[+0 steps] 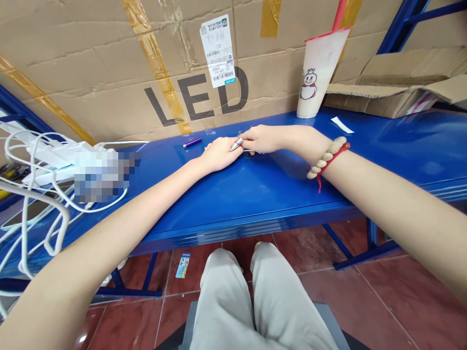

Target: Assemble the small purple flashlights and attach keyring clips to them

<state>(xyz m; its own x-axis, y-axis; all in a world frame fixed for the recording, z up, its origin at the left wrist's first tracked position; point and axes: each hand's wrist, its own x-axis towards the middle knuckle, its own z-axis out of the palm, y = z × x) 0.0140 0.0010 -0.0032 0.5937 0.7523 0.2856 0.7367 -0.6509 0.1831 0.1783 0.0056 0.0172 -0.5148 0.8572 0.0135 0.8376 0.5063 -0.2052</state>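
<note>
My left hand and my right hand meet over the blue tabletop, fingers bent and closed. Between them shows a short silver cone-tipped piece, like the front section of a pen. It rests across the fingers of my left hand, its point toward the lower left. The fingertips of my right hand reach its wider end. Below them a thin shiny metal bit peeks out; what my right fingers pinch is mostly hidden. A purple pen cap or barrel lies on the table left of my left hand.
Behind the blue table stands a big cardboard box marked LED. A tall cup with a red straw, a white paper strip and an open carton are on the right. White cables tangle at left.
</note>
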